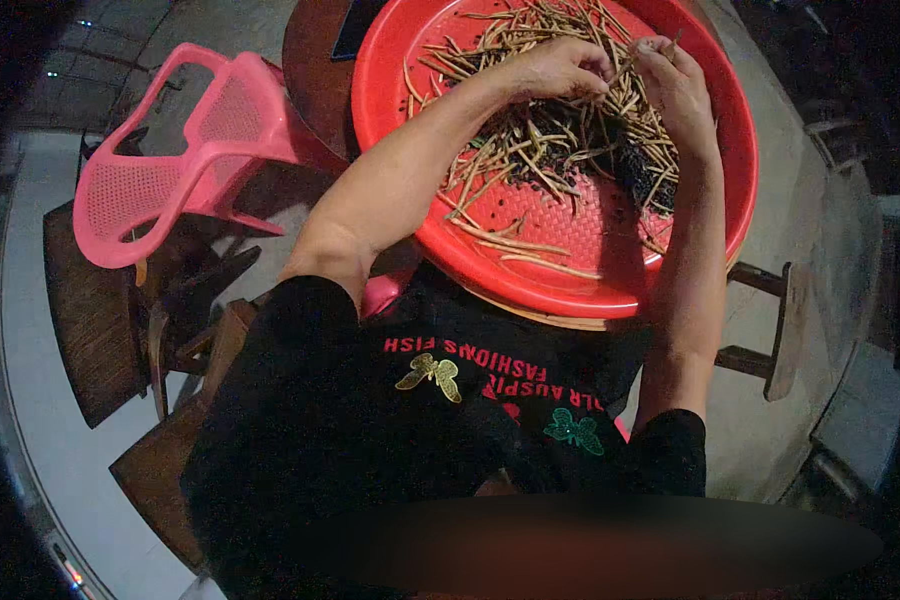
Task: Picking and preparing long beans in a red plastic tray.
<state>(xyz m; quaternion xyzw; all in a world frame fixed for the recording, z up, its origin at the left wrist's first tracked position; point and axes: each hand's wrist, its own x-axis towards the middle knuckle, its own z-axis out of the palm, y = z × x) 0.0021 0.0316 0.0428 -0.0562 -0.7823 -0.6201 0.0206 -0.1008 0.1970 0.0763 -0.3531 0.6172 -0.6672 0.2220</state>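
Observation:
A wide red plastic basin (739,172) lies before me, holding a heap of dry tan bean pods (540,142) and loose black beans (637,169). Over the far right part of the heap, my left hand (570,69) has thumb and fingers pinched together on a dry pod (621,71). My right hand (673,86) is close beside it, its raised fingers around a dry pod too. Whether both hands grip the same pod is hard to tell. Several separate pods (525,244) rest on the woven-pattern bottom near the basin's front.
A pink plastic chair (139,191) stands to the left, beside a round brown table (307,82). Dark wooden furniture (94,315) is at the lower left. Right of the basin, a wooden stool (780,330) shows on the concrete floor (757,442).

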